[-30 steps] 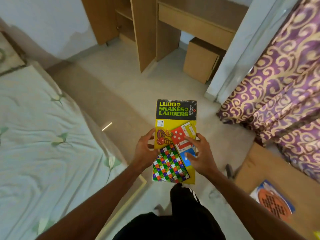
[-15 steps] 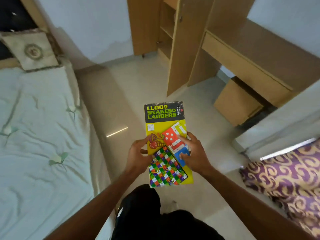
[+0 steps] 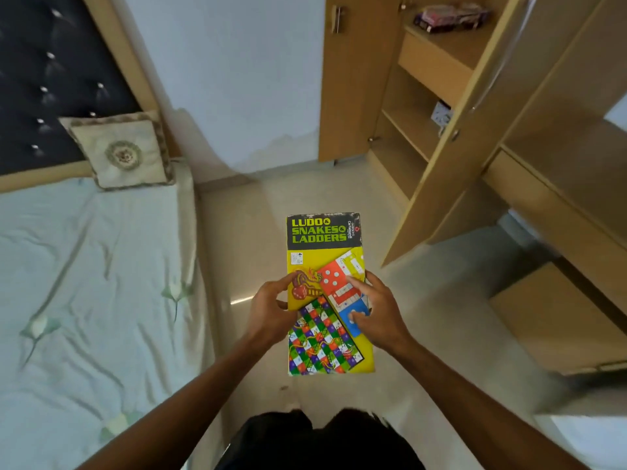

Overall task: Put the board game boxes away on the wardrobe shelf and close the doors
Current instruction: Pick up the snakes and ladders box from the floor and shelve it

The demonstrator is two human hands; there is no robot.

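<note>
I hold a yellow Ludo and Snakes & Ladders box [image 3: 324, 245] flat in front of me, above the floor. My left hand [image 3: 271, 308] grips its left edge, thumb on top. My right hand [image 3: 378, 312] grips its right edge with fingers across the lid. The wooden wardrobe [image 3: 424, 62] stands ahead on the right, both doors swung open. Its right door [image 3: 475, 130] juts toward me. A dark game box [image 3: 448, 16] lies on the upper shelf [image 3: 437, 52]. The lower shelves show only a small white item [image 3: 441, 113].
A bed [image 3: 84, 283] with pale sheet and a cushion [image 3: 122, 152] fills the left side. A wooden desk [image 3: 559, 171] and a low cabinet [image 3: 556, 320] stand on the right. Tiled floor [image 3: 288, 195] runs between bed and wardrobe.
The view has swung left and up from the curtain and the table to the wardrobe, now nearer with its upper shelf in sight. Both hands keep the same hold on the box.
</note>
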